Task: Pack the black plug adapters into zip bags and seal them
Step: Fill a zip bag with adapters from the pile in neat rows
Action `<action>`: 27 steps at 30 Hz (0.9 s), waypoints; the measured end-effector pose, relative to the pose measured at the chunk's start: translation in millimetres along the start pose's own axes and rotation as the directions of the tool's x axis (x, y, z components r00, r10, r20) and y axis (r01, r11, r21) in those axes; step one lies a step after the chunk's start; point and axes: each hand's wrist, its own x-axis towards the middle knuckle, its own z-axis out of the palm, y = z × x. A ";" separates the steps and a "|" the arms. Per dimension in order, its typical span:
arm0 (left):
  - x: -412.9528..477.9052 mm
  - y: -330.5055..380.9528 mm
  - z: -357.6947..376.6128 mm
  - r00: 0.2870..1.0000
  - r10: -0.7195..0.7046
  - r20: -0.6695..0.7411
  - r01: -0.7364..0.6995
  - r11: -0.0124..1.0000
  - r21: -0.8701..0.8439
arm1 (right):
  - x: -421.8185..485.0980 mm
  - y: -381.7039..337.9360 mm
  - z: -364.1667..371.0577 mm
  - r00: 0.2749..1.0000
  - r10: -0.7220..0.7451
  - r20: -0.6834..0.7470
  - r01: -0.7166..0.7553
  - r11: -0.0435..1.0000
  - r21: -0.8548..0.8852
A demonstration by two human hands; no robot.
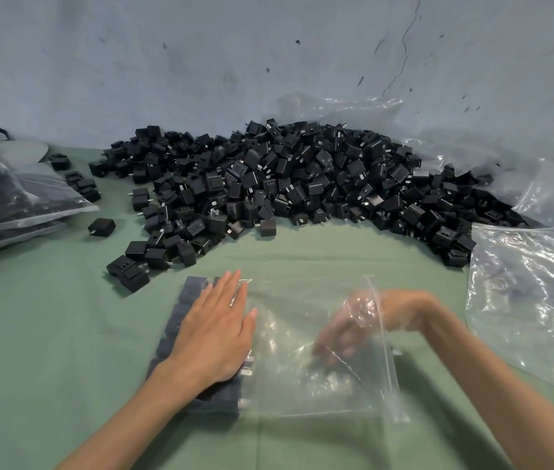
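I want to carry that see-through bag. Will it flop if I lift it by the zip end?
Probably: the zip bag is thin, crinkly film, so it would likely sag. The adapters inside sit packed at one end, so that end should hang heavy. The zip edge looks open, so tipping might spill them.

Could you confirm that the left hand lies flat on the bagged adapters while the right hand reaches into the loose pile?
No: in the head view the right hand is inside the open zip bag, not the pile. The left hand does lie flat.
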 end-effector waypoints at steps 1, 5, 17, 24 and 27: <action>0.1 0.4 -0.1 1.000 0.000 0.003 0.000 1.000 0.011 | -15.1 1.5 -14.7 0.993 0.081 -0.082 -0.084 0.996 -0.039; -0.2 2.4 -0.2 1.000 0.001 0.011 -0.001 1.000 0.029 | -30.6 -2.4 -65.8 0.769 0.239 -0.592 -0.432 0.877 -0.208; -2.0 -1.0 4.0 1.000 0.016 0.001 -0.016 1.000 0.020 | 171.8 -17.0 -88.8 0.654 0.073 -0.753 -0.574 0.697 -0.430; -1.4 -0.1 1.8 1.000 0.007 -0.004 -0.007 1.000 0.006 | 153.6 -15.3 -86.9 0.623 -0.007 -0.782 -0.560 0.693 -0.453; -1.1 -0.4 0.7 1.000 0.006 0.001 -0.006 1.000 0.015 | 101.5 -19.2 -83.4 0.600 0.003 -0.800 -0.363 0.892 -0.270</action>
